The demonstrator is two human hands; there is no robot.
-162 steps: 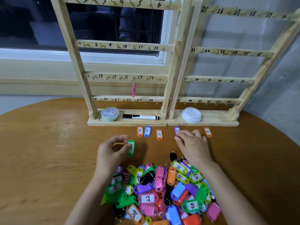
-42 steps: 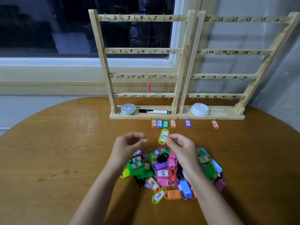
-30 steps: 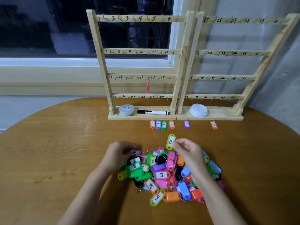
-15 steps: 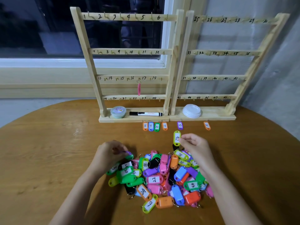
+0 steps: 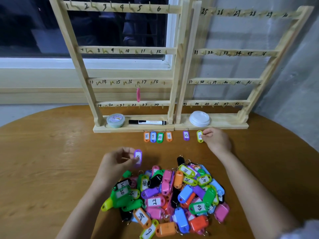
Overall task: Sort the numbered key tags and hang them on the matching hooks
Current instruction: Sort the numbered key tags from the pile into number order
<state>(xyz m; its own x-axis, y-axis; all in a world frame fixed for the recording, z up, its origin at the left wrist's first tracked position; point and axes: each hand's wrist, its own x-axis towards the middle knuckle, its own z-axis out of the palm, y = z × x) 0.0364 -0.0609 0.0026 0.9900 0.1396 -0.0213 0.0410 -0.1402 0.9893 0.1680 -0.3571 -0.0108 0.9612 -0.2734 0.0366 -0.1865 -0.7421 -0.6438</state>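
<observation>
While the right hand [image 5: 214, 139] pinches a yellow-green tag [image 5: 199, 136] at its right edge, only a "1" shows on the label; fingertips cover the rest. The tag sits on the table [image 5: 51, 161], long axis pointing toward the rack [image 5: 131, 50], just right of the purple "13" tag [image 5: 186, 135]. Further left lie orange "8" [image 5: 146, 136], blue "9" [image 5: 153, 136], green "10" [image 5: 160, 137] and orange "11" [image 5: 169, 136], rings toward the rack. The left hand [image 5: 117, 160] grasps a purple tag [image 5: 138, 157] upright beyond the pile [image 5: 154, 201] — its number is blurred. "22", "24", "43" and "47" are legible in the pile. A pink tag [image 5: 138, 94] hangs edge-on between "16" and "17".
</observation>
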